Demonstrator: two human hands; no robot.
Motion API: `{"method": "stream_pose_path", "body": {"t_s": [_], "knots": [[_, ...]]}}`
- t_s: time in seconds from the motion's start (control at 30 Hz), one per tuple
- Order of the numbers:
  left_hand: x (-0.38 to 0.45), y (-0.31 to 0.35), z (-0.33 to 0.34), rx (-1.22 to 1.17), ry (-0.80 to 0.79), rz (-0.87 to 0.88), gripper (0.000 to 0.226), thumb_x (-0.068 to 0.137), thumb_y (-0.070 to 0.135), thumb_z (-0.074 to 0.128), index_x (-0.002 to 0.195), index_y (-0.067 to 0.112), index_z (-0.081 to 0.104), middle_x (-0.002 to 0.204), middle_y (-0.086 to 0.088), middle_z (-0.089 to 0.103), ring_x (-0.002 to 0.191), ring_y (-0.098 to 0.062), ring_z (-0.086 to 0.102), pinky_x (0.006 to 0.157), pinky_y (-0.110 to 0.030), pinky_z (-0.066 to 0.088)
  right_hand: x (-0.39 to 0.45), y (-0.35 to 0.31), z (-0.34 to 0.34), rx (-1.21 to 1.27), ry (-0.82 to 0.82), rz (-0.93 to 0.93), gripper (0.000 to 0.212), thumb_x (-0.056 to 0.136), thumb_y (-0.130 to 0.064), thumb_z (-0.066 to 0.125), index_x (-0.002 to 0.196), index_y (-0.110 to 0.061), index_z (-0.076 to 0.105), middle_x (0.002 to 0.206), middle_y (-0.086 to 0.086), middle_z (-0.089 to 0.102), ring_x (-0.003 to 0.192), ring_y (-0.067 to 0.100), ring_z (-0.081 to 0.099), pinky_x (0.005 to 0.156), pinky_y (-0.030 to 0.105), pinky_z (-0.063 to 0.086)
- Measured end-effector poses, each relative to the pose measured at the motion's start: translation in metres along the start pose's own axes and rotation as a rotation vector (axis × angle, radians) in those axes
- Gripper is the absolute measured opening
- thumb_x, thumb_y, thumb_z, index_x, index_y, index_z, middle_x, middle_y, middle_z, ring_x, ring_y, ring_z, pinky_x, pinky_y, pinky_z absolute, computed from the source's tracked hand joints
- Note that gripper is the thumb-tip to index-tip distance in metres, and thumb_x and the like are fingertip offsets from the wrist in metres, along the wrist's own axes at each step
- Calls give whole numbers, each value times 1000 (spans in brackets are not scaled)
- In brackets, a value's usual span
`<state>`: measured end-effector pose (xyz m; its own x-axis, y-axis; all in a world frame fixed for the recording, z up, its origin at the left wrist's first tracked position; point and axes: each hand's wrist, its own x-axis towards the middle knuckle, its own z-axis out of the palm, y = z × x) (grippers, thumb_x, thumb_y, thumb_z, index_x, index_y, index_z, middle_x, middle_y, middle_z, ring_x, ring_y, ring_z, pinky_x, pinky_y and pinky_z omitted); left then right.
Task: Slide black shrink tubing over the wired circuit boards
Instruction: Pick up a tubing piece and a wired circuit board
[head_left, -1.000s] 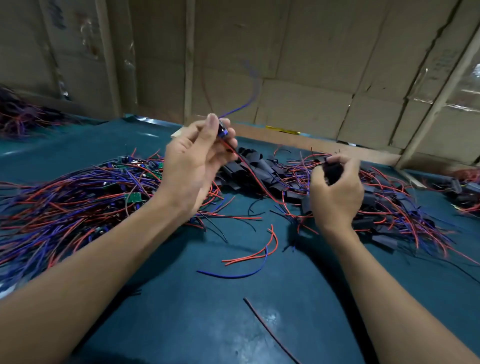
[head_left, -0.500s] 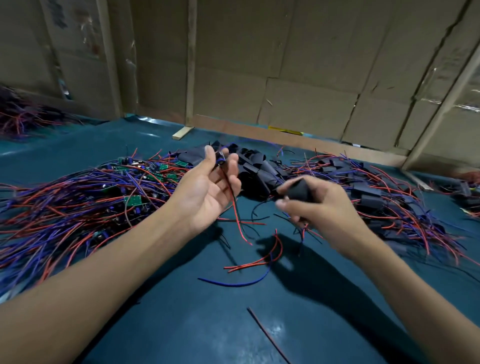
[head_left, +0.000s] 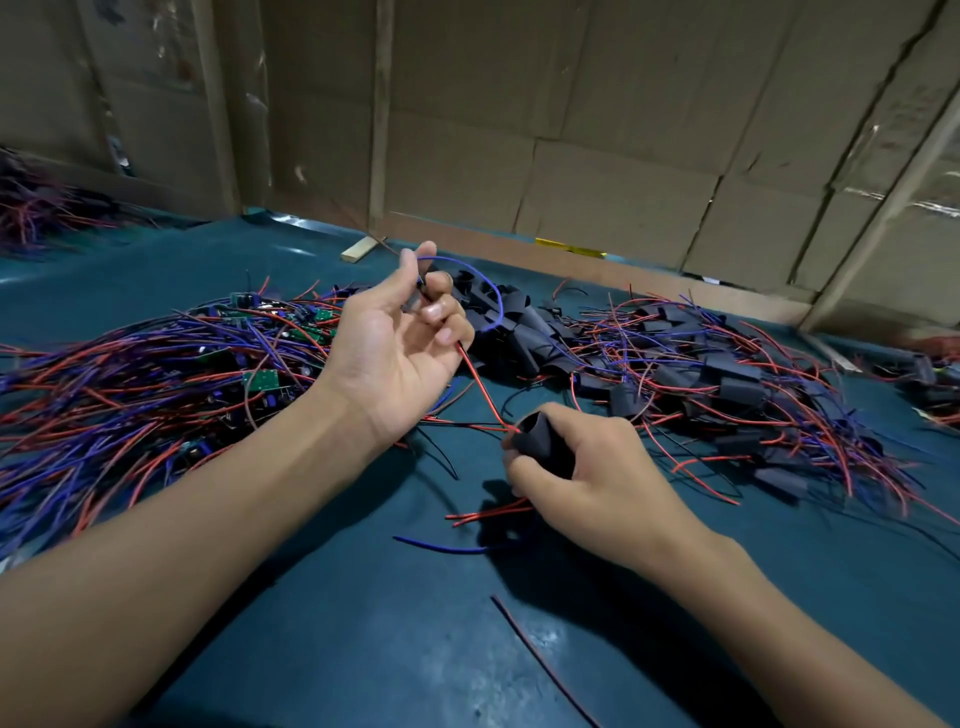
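Two hands | left hand (head_left: 395, 358) pinches one wired board | right hand (head_left: 587, 467) grips one tube (head_left: 543, 441)

This looks like a small assembly workshop doing electronics handwork. A broad worktable (head_left: 363, 649) covered in dark teal sheeting holds a big heap of red and blue wired circuit boards (head_left: 156, 374) on the left, a mound of cut black tubing pieces (head_left: 524, 332) in the middle, and a pile of boards already sleeved in black (head_left: 753, 395) on the right. The walls behind are patched together from flattened cardboard (head_left: 597, 130) and bare wooden battens (head_left: 382, 119).
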<state>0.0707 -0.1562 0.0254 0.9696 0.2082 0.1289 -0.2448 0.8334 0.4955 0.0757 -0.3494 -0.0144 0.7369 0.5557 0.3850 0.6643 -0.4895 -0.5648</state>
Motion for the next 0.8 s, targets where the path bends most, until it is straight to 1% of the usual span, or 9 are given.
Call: {"method": "stream_pose_path", "body": {"t_s": [0.17,0.23,0.3,0.4,0.47,0.5,0.6,0.67,0.8], "knots": [[-3,-4,4,29,-2,25,12,106,25,46,106,18,55,70,5,46,57,-8,36,50,-19,34,0,-3,4,48,-24,-6,28,73,-43,55,70,-16,55,79,5,72,79,23,67,72,41,53],[-4,-5,5,50,-15,39,11,106,25,46,107,18,54,70,4,45,57,-8,37,51,-19,33,0,-4,6,63,-38,11,29,72,-44,55,72,-15,59,80,4,72,80,22,67,74,41,54],[-4,-4,5,70,-22,60,11,106,25,46,106,18,54,70,5,44,58,-8,36,51,-19,32,0,-5,7,87,-66,35,24,73,-40,59,76,-17,65,79,0,73,79,18,68,75,38,55],[-4,-3,6,91,-26,92,11,106,25,46,105,18,54,70,5,45,59,-7,36,52,-19,31,0,-6,7,162,-112,75,13,74,-32,63,78,-21,69,78,-12,74,77,6,69,74,28,55],[-4,-3,6,113,-29,100,11,107,25,46,105,19,54,70,5,44,59,-7,36,52,-19,31,0,-6,7,219,-125,100,13,74,-28,64,75,-17,70,81,-16,75,80,0,69,73,19,52],[-5,-4,6,126,-31,100,10,107,25,46,105,19,54,70,5,44,59,-7,35,52,-19,31,1,-5,8,251,-131,117,12,75,-26,64,75,-16,70,81,-14,76,80,1,70,73,20,52],[-7,-8,7,151,-47,85,10,107,25,45,108,18,53,71,5,43,60,-8,34,52,-19,30,1,-7,7,296,-144,157,9,79,-25,64,72,-20,68,75,-3,76,82,15,72,78,34,56],[-9,-11,9,166,-63,73,11,107,24,44,109,18,53,71,4,43,60,-8,35,53,-19,30,1,-7,7,302,-151,167,16,83,-25,66,68,-19,67,75,-2,76,84,21,72,76,34,54],[-12,-17,13,141,-91,53,12,107,24,44,107,17,53,73,3,46,62,-10,42,55,-20,37,2,-9,7,275,-134,212,29,80,-34,63,73,-6,62,65,0,73,78,24,70,73,37,55]]}}
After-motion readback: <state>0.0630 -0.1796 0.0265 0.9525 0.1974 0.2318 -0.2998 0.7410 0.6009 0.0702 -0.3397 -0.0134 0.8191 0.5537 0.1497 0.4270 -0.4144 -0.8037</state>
